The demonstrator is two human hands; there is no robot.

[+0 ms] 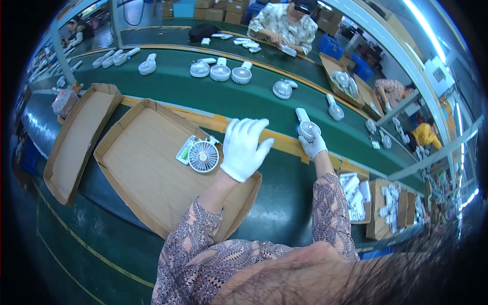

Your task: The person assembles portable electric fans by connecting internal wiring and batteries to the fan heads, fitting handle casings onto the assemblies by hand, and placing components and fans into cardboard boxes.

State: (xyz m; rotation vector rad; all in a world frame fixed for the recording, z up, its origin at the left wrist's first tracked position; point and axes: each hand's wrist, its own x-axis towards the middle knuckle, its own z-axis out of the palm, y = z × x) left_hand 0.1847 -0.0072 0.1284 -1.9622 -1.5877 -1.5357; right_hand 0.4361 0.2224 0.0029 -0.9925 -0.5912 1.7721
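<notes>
My left hand (246,148), in a white glove, hovers over the right part of a shallow cardboard tray (137,193), fingers stretched and thumb apart, holding nothing. Inside that tray, just left of the hand, lies a white handheld fan (204,155) with a green-and-white piece (185,148) beside it. My right hand (313,147), gloved too, grips another white handheld fan (308,130) by its round head at the near edge of the green conveyor belt. The handle of this fan points away from me, over the belt.
Several white fans (220,72) lie spaced along the green belt (173,96). A narrower cardboard tray (84,142) stands at the left. Boxes of white parts (389,208) sit at the right. Across the belt a person in a patterned shirt (284,25) handles a white part.
</notes>
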